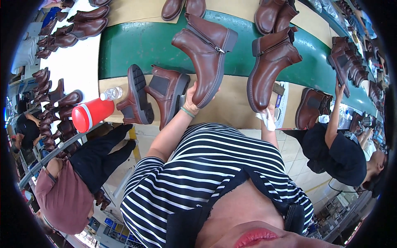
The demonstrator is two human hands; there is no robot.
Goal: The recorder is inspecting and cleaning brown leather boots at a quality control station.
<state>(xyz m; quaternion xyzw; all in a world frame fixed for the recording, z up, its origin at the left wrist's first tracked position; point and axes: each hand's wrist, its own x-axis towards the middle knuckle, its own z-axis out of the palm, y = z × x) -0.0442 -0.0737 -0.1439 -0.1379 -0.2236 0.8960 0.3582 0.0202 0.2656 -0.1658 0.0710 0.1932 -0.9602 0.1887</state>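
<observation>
A brown leather ankle boot (206, 70) with a side zipper is gripped at its toe by my left hand (190, 99), whose fingers wrap round the front. To its right, my right hand (271, 108) has a second brown zip boot (264, 78) by the toe end. A crumpled white cloth (267, 120) is also in that hand. Both boots are tilted with their toes toward me, apart from each other, above the green belt (140, 45) and the tan-covered near edge. The boots hide part of the fingers on each hand.
Left of me are two elastic-sided boots (165, 91), a clear bottle (112, 93) and a red container (93, 114). Another boot pair (312, 107) stands at right. More boots (273, 15) line the far side. Co-workers are on both sides; one at right holds a boot (340, 72).
</observation>
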